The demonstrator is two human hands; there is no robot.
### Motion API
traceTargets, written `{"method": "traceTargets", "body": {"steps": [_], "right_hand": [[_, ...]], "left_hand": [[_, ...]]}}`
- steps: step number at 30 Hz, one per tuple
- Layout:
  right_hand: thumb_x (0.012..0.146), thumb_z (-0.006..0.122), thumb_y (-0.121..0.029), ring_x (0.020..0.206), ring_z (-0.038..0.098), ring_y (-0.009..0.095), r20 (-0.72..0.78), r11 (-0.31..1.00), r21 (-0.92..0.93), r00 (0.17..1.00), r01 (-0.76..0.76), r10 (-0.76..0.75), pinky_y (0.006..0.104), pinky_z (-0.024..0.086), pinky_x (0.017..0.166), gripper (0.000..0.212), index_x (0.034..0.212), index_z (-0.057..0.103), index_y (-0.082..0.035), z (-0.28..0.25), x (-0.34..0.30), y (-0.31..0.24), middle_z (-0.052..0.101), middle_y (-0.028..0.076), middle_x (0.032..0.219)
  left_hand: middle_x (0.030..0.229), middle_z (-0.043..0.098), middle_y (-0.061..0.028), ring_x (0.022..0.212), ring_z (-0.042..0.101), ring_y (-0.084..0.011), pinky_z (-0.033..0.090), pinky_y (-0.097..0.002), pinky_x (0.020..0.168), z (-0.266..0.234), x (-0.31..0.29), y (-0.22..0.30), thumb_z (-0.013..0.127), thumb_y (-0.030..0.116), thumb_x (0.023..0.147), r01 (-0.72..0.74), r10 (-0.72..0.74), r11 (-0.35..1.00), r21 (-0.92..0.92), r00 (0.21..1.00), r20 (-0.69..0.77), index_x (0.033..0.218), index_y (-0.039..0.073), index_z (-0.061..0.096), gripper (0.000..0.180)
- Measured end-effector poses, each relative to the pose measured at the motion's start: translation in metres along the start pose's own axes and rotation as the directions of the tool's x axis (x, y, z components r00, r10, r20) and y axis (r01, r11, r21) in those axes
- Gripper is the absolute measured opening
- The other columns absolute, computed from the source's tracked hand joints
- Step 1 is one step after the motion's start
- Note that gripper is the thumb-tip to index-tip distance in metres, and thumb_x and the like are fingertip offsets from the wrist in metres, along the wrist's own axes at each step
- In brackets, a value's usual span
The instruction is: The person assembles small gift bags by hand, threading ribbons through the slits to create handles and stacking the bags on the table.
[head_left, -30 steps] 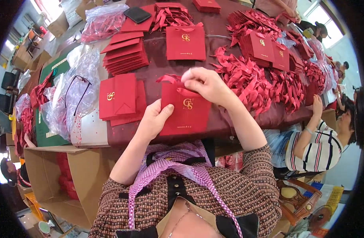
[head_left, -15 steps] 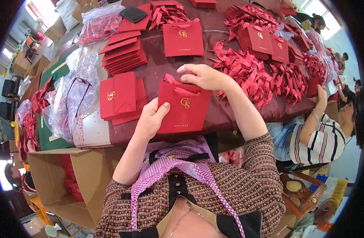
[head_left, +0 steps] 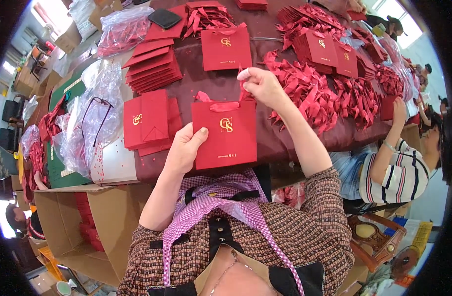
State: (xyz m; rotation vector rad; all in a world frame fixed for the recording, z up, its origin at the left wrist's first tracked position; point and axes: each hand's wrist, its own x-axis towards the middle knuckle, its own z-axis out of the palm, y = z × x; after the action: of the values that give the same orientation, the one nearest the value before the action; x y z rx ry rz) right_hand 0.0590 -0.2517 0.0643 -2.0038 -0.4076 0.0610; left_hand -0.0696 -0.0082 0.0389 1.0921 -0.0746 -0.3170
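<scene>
The front edge of the desk (head_left: 280, 157) ran just beyond the person's lap, and the red paper bag (head_left: 226, 145) was held above that edge, its lower border near it. Bare dark-red cloth lay between this bag and another red bag (head_left: 227, 56) farther back. To the left, a narrow strip of cloth separated it from a small stack of bags (head_left: 146, 118); to the right, past the right forearm, a heap of red ribbons (head_left: 305, 93) crowded the surface.

The left hand (head_left: 185, 146) gripped the bag's left side, thumb flat on the front face and the fingers partly hidden, apparently behind it. The right hand (head_left: 264, 89) was closed above the top right corner, thumb and forefinger pinching a red ribbon strip (head_left: 245, 94) that rose from the bag's mouth.

The bag's printed face was turned up toward the head camera, its gold emblem upright to the person and its ribboned top edge pointing away. Nearly as wide as tall, it showed no clear long axis; its sides ran roughly straight away from the body.
</scene>
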Motion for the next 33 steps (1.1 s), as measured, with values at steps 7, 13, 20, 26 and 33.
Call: {"method": "traceTargets", "body": {"steps": [7, 13, 20, 26, 33], "right_hand": [[0.085, 0.056, 0.004, 0.067, 0.05, 0.002, -0.136, 0.998, -0.064, 0.991, 0.014, -0.022, 0.0195, 0.041, 0.059, 0.017, 0.1, 0.063, 0.0, -0.001, -0.01, 0.016, 0.058, -0.004, 0.075], [0.086, 0.058, 0.0, 0.064, 0.053, 0.008, -0.14, 0.987, -0.155, 0.987, 0.052, -0.074, 0.0235, 0.042, 0.058, 0.017, 0.103, 0.06, 0.0, -0.015, -0.023, 0.004, 0.059, 0.002, 0.074], [0.072, 0.076, -0.042, 0.127, 0.044, 0.038, 0.478, 0.694, -0.441, 0.804, 0.569, -0.355, 0.0485, 0.036, 0.103, 0.075, 0.132, 0.049, -0.005, -0.018, -0.071, -0.089, 0.048, 0.019, 0.136], [0.085, 0.05, -0.008, 0.12, 0.052, 0.034, 0.264, 0.402, -0.771, 0.822, 0.494, -0.504, 0.0454, 0.04, 0.098, 0.046, 0.131, 0.05, -0.004, -0.008, -0.068, -0.076, 0.053, 0.019, 0.132], [0.085, 0.053, 0.003, 0.103, 0.061, 0.035, -0.184, 0.675, -0.676, 0.819, 0.297, -0.544, 0.042, 0.046, 0.089, 0.036, 0.12, 0.057, -0.001, -0.067, -0.046, -0.082, 0.063, 0.02, 0.111]], "left_hand": [[0.112, 0.064, -0.0077, 0.098, 0.062, -0.0139, 0.051, -0.0302, 0.087, 0.009, 0.004, 0.003, 0.052, 0.013, 0.098, 0.08, -0.083, 0.995, -0.058, 0.996, -0.044, 0.121, -0.002, 0.056, 0.027], [0.109, 0.065, -0.0075, 0.096, 0.062, -0.0139, 0.051, -0.0304, 0.085, 0.015, 0.014, 0.003, 0.052, 0.011, 0.097, 0.083, -0.086, 0.995, -0.063, 0.996, -0.037, 0.117, -0.002, 0.057, 0.025], [0.106, 0.065, -0.0096, 0.092, 0.064, -0.0162, 0.053, -0.032, 0.082, 0.021, 0.042, 0.037, 0.051, 0.013, 0.097, 0.071, -0.079, 0.996, -0.059, 0.988, -0.136, 0.115, -0.002, 0.058, 0.025], [0.095, 0.066, -0.0089, 0.078, 0.064, -0.0169, 0.053, -0.0339, 0.066, 0.031, 0.087, 0.066, 0.048, 0.027, 0.101, 0.108, -0.114, 0.975, -0.196, 0.993, -0.021, 0.11, -0.001, 0.059, 0.032], [0.083, 0.063, -0.0029, 0.067, 0.054, -0.0103, 0.044, -0.0255, 0.059, 0.011, 0.153, 0.052, 0.05, 0.032, 0.098, -0.175, 0.319, 0.815, 0.553, 0.932, -0.175, 0.095, 0.003, 0.063, 0.031]]}}
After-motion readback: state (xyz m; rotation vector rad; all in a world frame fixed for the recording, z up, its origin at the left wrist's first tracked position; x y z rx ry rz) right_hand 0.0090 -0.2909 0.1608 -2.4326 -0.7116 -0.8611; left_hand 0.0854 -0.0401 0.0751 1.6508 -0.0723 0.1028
